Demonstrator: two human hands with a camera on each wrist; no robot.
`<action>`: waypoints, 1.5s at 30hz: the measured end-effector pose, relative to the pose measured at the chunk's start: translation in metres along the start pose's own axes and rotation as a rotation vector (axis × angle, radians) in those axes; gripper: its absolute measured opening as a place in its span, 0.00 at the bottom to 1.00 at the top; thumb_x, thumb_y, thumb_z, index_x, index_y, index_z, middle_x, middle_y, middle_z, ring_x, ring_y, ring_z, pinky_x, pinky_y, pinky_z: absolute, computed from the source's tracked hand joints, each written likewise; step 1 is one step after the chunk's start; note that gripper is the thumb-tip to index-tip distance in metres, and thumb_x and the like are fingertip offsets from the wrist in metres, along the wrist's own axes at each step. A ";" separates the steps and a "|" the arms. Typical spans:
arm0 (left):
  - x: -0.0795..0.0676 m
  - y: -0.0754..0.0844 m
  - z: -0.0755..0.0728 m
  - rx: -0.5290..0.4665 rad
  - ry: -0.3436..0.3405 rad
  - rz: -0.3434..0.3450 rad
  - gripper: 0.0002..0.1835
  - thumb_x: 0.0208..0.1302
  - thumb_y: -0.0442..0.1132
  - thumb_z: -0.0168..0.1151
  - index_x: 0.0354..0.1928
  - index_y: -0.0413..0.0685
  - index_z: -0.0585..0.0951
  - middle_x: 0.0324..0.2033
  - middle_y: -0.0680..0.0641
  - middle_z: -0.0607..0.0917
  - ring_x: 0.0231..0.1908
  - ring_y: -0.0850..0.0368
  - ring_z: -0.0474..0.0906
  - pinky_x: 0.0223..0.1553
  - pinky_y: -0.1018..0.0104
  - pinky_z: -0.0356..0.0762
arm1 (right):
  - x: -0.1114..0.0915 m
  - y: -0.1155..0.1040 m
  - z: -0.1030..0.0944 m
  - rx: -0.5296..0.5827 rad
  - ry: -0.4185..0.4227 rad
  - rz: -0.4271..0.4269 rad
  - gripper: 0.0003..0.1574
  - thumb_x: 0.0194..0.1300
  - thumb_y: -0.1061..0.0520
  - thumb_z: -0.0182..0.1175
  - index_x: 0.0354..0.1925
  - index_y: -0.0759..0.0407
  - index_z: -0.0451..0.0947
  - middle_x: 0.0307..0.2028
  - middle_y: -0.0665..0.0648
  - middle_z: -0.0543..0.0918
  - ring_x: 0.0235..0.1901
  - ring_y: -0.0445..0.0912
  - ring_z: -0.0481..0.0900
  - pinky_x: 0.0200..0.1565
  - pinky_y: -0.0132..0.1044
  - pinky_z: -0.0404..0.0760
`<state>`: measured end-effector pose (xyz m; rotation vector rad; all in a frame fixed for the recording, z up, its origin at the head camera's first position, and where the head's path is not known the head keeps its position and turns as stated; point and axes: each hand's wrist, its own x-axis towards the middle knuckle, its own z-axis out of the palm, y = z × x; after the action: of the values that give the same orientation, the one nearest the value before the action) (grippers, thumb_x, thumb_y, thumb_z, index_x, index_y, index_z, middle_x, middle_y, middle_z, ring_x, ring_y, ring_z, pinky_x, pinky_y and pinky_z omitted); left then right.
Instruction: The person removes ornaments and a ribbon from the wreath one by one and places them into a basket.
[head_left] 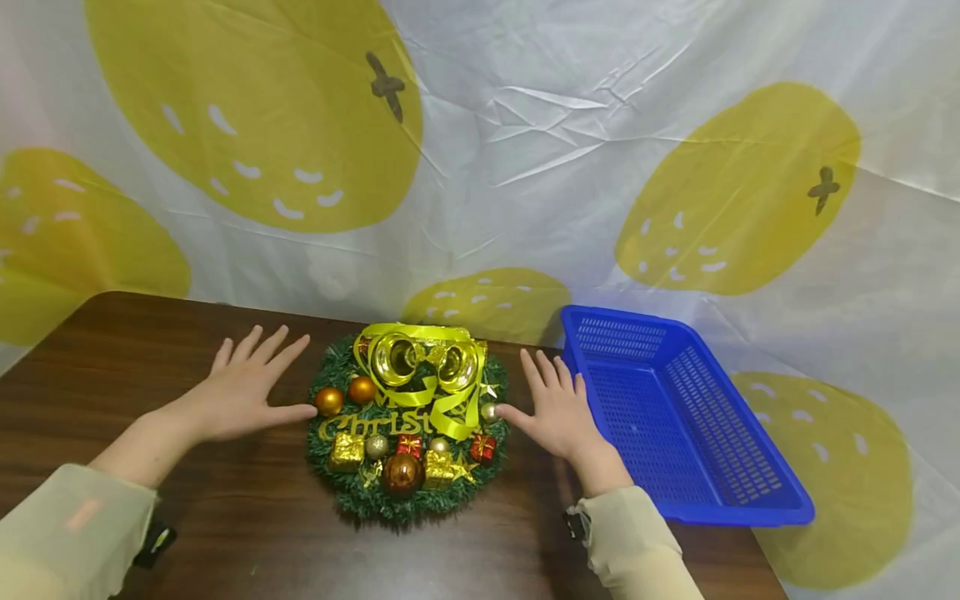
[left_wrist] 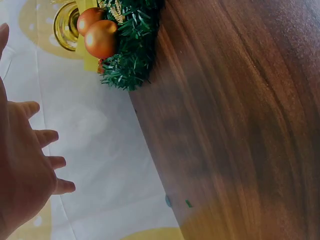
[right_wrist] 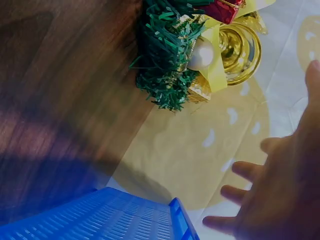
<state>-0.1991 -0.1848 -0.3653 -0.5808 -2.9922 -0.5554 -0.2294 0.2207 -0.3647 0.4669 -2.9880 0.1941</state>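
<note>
Brown table (head_left: 255,533): wreath (head_left: 405,425) between left hand (head_left: 243,387) and right hand (head_left: 558,412), fingers spread wide; a thumb's knock might loosen baubles (head_left: 328,401).

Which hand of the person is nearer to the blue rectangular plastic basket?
Right. The right hand is spread beside the left edge of the blue basket; the left hand is farther away, on the opposite side of the round green tinsel wreath.
</note>
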 end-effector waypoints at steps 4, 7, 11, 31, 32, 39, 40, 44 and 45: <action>0.001 0.001 0.000 -0.004 0.000 -0.015 0.52 0.55 0.69 0.56 0.73 0.46 0.51 0.70 0.30 0.49 0.66 0.24 0.41 0.60 0.24 0.39 | 0.001 0.000 0.000 0.027 0.051 -0.035 0.56 0.59 0.30 0.54 0.74 0.50 0.43 0.70 0.63 0.55 0.69 0.63 0.52 0.65 0.65 0.53; 0.001 0.001 0.000 -0.018 -0.004 -0.037 0.54 0.54 0.69 0.56 0.73 0.45 0.49 0.68 0.28 0.51 0.65 0.24 0.45 0.59 0.24 0.45 | 0.002 -0.001 -0.001 0.053 0.079 -0.060 0.54 0.60 0.31 0.55 0.74 0.51 0.45 0.69 0.63 0.58 0.67 0.62 0.55 0.64 0.63 0.57; 0.002 -0.001 0.000 -0.078 -0.029 -0.082 0.58 0.52 0.71 0.57 0.73 0.44 0.45 0.67 0.25 0.52 0.63 0.22 0.49 0.55 0.25 0.57 | 0.004 -0.002 -0.001 0.116 0.086 -0.067 0.53 0.61 0.33 0.55 0.74 0.52 0.45 0.68 0.64 0.60 0.66 0.62 0.58 0.63 0.61 0.62; 0.012 -0.020 0.020 -0.663 -0.244 -0.272 0.48 0.62 0.57 0.58 0.67 0.27 0.49 0.59 0.21 0.62 0.48 0.37 0.76 0.42 0.55 0.82 | 0.013 -0.007 0.018 0.568 0.046 0.053 0.45 0.54 0.49 0.69 0.64 0.62 0.64 0.55 0.66 0.74 0.53 0.57 0.74 0.53 0.52 0.76; 0.012 -0.021 0.022 -0.708 -0.264 -0.286 0.48 0.63 0.57 0.57 0.67 0.26 0.48 0.59 0.21 0.61 0.50 0.36 0.75 0.43 0.55 0.82 | 0.013 -0.007 0.019 0.596 0.045 0.059 0.43 0.53 0.50 0.69 0.64 0.62 0.65 0.54 0.66 0.75 0.52 0.56 0.75 0.51 0.51 0.77; 0.010 -0.029 0.035 -0.916 -0.350 -0.352 0.45 0.67 0.54 0.52 0.67 0.25 0.45 0.63 0.23 0.58 0.57 0.34 0.71 0.47 0.56 0.81 | 0.014 -0.007 0.026 0.758 0.006 0.133 0.40 0.53 0.54 0.70 0.61 0.62 0.67 0.51 0.65 0.77 0.49 0.56 0.77 0.46 0.46 0.80; 0.010 -0.030 0.037 -0.931 -0.354 -0.354 0.45 0.67 0.54 0.51 0.68 0.25 0.45 0.63 0.23 0.58 0.56 0.35 0.71 0.47 0.56 0.81 | 0.014 -0.006 0.027 0.770 0.000 0.143 0.39 0.53 0.55 0.70 0.61 0.62 0.68 0.51 0.65 0.77 0.49 0.56 0.77 0.46 0.46 0.80; 0.011 -0.028 0.043 -0.979 -0.363 -0.361 0.45 0.67 0.54 0.52 0.68 0.25 0.46 0.63 0.23 0.58 0.55 0.37 0.73 0.47 0.56 0.81 | 0.015 -0.005 0.032 0.785 -0.010 0.168 0.37 0.53 0.56 0.69 0.60 0.62 0.69 0.50 0.64 0.77 0.48 0.55 0.77 0.46 0.45 0.79; 0.012 -0.026 0.044 -0.987 -0.365 -0.362 0.45 0.67 0.53 0.52 0.68 0.25 0.46 0.63 0.23 0.59 0.54 0.37 0.74 0.47 0.56 0.81 | 0.015 -0.005 0.033 0.784 -0.010 0.173 0.37 0.53 0.56 0.69 0.60 0.62 0.70 0.50 0.64 0.78 0.48 0.55 0.77 0.46 0.45 0.79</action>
<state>-0.2185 -0.1879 -0.4145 -0.1320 -2.9501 -2.2010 -0.2452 0.2068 -0.3948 0.2555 -2.8441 1.3939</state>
